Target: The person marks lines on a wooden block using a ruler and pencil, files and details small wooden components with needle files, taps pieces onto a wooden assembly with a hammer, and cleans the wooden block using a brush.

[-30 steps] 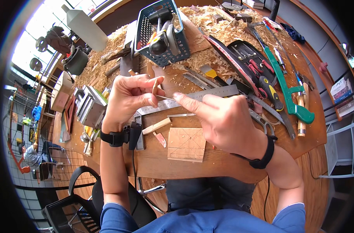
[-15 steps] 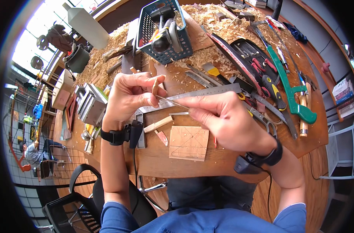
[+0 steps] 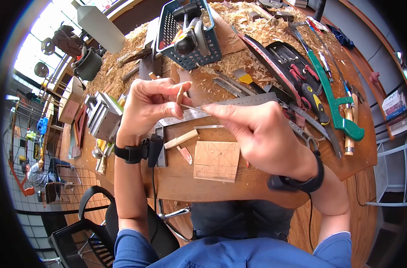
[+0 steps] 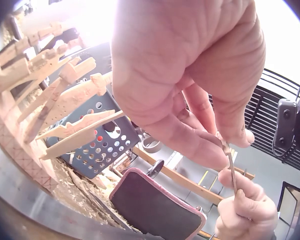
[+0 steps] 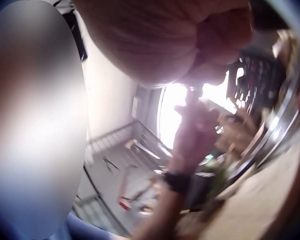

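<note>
My left hand (image 3: pixel 152 100) pinches a small, pale wooden piece (image 3: pixel 180 95) upright between thumb and fingers. Opposite it, my right hand (image 3: pixel 261 138) grips a slim file-like rod (image 3: pixel 192 107), index finger stretched along it. The rod's far end meets the wooden piece at the left fingertips. In the left wrist view, the rod (image 4: pixel 233 172) spans the short gap between both hands. Below them on the table lies a square wooden board (image 3: pixel 216 161) with crossing pencil lines. A steel ruler (image 3: pixel 252 99) lies behind the hands. The right wrist view is blurred.
A blue perforated basket (image 3: pixel 192 60) with a mallet stands at the back among wood shavings (image 3: pixel 109 76). To the right lie a green-handled saw (image 3: pixel 346 127), a tool case (image 3: pixel 279 58) and scissors (image 3: pixel 304 134). A metal vise (image 3: pixel 103 118) stands left. A wooden-handled blade (image 3: pixel 181 139) lies near the board.
My right hand drew back to the right, uncovering more of the rod, then came forward again toward the left hand. The left hand keeps its pinch and has barely moved.
</note>
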`<action>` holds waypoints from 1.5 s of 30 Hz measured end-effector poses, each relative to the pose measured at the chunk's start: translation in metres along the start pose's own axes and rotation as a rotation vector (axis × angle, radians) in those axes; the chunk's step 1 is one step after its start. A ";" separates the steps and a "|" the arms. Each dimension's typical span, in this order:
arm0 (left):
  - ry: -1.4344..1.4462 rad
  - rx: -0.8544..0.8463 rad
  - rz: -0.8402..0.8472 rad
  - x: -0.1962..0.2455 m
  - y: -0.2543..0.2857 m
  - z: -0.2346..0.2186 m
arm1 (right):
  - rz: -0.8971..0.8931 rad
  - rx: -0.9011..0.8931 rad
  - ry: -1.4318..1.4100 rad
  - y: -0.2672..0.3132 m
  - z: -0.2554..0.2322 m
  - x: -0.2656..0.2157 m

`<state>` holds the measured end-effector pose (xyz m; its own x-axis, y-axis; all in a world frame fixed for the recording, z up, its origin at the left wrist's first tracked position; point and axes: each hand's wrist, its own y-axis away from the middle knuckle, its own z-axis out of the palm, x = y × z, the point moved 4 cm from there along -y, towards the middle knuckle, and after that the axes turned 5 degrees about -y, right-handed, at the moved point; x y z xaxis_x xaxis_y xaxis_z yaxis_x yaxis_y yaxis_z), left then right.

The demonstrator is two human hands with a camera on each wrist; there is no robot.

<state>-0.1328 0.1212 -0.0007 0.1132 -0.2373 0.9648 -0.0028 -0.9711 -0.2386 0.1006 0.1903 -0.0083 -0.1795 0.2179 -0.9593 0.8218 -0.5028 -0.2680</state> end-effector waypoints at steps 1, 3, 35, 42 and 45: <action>-0.028 0.012 -0.014 -0.001 0.000 -0.001 | -0.107 -0.003 0.276 0.002 -0.002 -0.008; -0.018 -0.007 -0.015 -0.003 0.000 -0.001 | -0.322 -0.002 0.828 0.006 0.000 -0.019; 0.564 -0.112 -0.114 0.003 0.005 0.021 | -0.065 0.003 0.024 -0.002 -0.010 -0.010; 0.569 0.141 -0.040 0.007 0.001 0.011 | -0.233 0.200 0.224 -0.001 -0.012 -0.018; 0.411 0.219 -0.025 0.004 0.001 0.009 | -0.230 0.213 0.291 -0.003 -0.012 -0.021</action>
<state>-0.1229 0.1197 0.0022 -0.2926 -0.2470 0.9238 0.2101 -0.9591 -0.1899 0.1080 0.1971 0.0135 -0.1600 0.5561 -0.8156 0.6425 -0.5686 -0.5137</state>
